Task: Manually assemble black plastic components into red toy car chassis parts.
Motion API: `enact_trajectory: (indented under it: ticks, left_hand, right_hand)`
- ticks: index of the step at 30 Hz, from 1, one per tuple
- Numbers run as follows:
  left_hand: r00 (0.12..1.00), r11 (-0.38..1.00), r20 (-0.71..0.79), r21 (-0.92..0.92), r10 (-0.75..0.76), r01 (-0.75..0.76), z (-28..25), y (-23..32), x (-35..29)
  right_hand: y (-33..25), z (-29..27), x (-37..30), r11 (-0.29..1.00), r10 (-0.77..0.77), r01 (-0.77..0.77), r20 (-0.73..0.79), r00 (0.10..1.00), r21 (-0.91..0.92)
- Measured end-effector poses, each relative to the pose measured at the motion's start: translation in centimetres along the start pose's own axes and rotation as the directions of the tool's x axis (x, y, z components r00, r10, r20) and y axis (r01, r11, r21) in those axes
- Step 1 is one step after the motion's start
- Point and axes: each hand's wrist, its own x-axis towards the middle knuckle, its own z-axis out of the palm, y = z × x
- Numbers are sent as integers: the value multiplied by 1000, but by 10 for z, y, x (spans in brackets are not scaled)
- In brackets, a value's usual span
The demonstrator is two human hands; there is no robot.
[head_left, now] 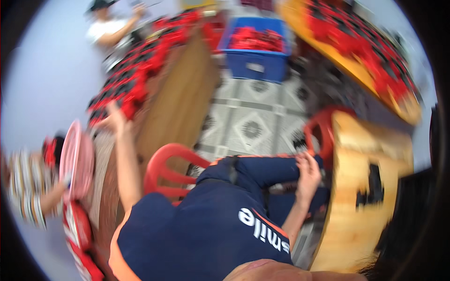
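My left hand (114,119) reaches out to the near end of a long table, its fingers spread and no object visible in them. It is at the edge of a row of red and black pieces (133,82), which look soft; blur hides their kind. My right hand (308,169) is over my leg, close to the knee, with its fingers loosely bent and apart. Nothing shows in it.
A blue crate (257,66) of red pieces stands on the tiled floor. Red plastic chairs (166,161) flank me. A wooden table (349,220) is at right; more red and black pieces (363,44) lie beyond. One person holds a pink basket (77,161); another stands far left.
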Motion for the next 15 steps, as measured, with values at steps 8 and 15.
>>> enact_trajectory:
  ticks: [8,15]
  left_hand:
    - [134,31,-61,-804,989,-594,69,167,-212]
    - [-298,-7,-233,-798,926,603,-95,168,-521]
  right_hand:
    - [45,5,-80,991,-57,50,-47,997,-126]
    - [83,-46,-214,950,7,-169,-525,851,-262]
